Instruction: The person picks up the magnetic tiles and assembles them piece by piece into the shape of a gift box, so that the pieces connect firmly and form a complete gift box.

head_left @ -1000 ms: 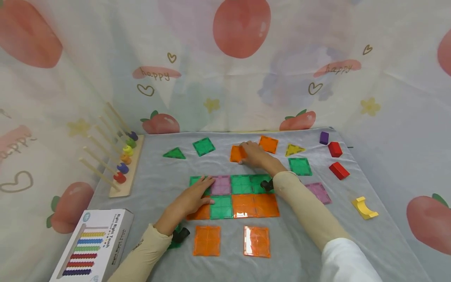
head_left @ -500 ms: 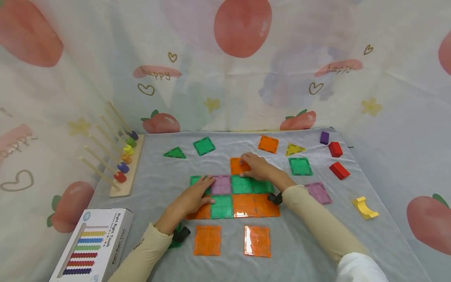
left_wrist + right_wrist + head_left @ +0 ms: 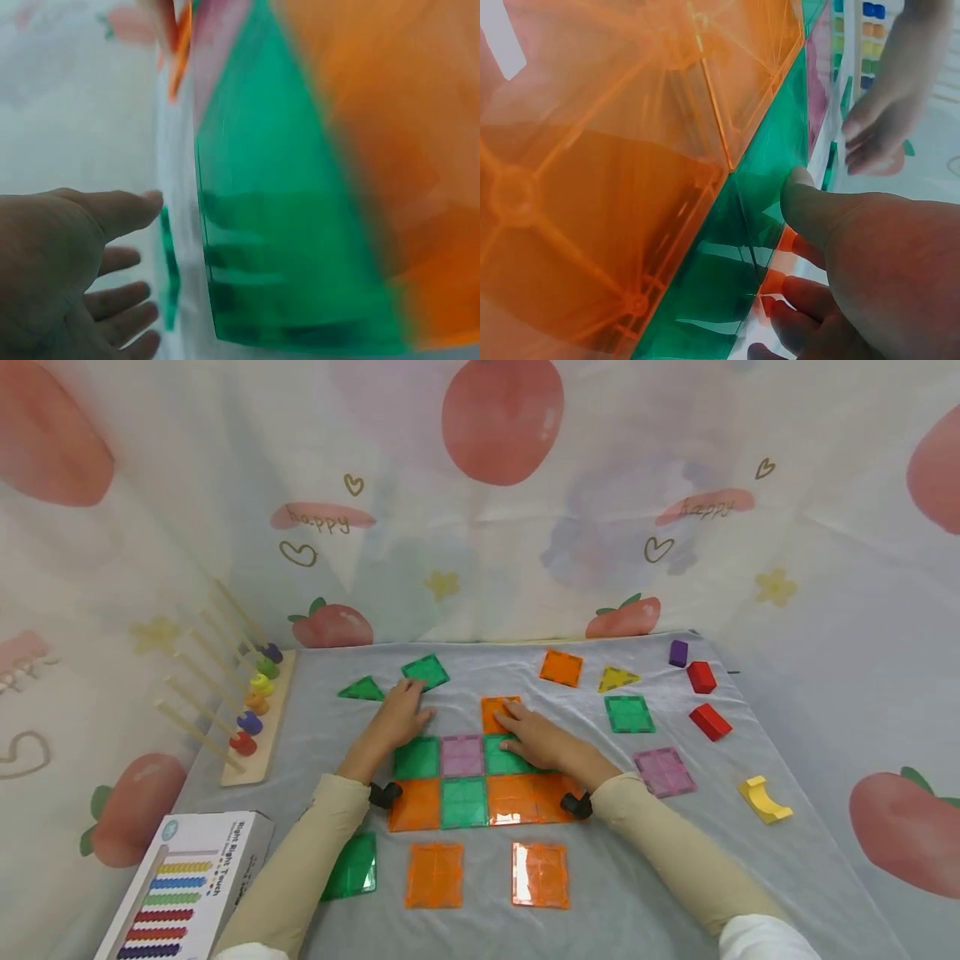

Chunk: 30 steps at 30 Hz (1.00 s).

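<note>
Right hand (image 3: 534,739) lies flat, palm down, at frame centre, fingers straight and close together, nothing gripped; fingertips press an orange square tile (image 3: 498,712) that sits just above the tile grid (image 3: 480,781), touching its top edge; palm covers a green tile of the grid's upper row; right wrist view shows the thumb stretched along a green tile beside orange ones, fingers lying over the orange tile's edge; forearm in a beige sleeve (image 3: 675,847) runs to the lower right corner.

Left hand (image 3: 396,718) is left of centre, grip apart, fingers extended and loosely spread, holding nothing; fingertips reach the lower edge of a green square tile (image 3: 425,672) turned like a diamond, upper centre-left; whether they touch it I cannot tell; left wrist view is blurred, shows an open palm near a green edge; forearm slants to the bottom left.

Grid is two rows of four on the grey counter (image 3: 750,860): green, purple, green, green above; orange, green, orange, orange below.

Around: green triangle tile (image 3: 362,690) left of the hand; two orange tiles (image 3: 487,875) below the grid, a green one (image 3: 352,867) lower left; peg rack (image 3: 251,714) and box (image 3: 183,885) at far left.
</note>
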Tool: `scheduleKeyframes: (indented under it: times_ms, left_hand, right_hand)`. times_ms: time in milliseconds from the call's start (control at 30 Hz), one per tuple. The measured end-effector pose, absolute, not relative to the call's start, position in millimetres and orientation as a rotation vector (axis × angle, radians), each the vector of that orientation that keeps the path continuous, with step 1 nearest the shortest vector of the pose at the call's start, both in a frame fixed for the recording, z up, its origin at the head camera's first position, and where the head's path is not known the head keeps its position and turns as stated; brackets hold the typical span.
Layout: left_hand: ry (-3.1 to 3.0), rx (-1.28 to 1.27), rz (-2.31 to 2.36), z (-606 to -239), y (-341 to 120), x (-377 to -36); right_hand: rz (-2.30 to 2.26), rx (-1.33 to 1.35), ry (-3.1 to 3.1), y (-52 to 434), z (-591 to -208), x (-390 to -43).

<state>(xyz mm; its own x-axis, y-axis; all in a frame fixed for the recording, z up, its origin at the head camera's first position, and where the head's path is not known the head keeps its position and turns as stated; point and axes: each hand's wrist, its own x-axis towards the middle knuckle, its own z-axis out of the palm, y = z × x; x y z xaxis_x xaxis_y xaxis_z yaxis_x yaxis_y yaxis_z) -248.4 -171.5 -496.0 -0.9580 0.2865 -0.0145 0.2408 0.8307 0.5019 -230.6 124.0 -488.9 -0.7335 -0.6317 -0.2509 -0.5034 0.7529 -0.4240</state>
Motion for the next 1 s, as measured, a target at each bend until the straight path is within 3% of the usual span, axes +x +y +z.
scheduleKeyframes:
  times_ms: [267,533,700,1000]
  left_hand:
    - [2.889,0.229,0.687,-497,-188,-293]
    - [2.857,0.221,0.628,-494,-189,-305]
    - [2.898,0.376,0.571,-485,-181,-296]
    - [2.751,0.730,0.580,-480,-149,-244]
  right_hand:
    - [-0.456,-0.875,2.549,117,-491,-228]
    - [-0.419,-0.844,2.559,117,-486,-227]
    - [-0.438,-0.834,2.563,121,-486,-227]
    - [-0.432,-0.850,2.575,124,-490,-230]
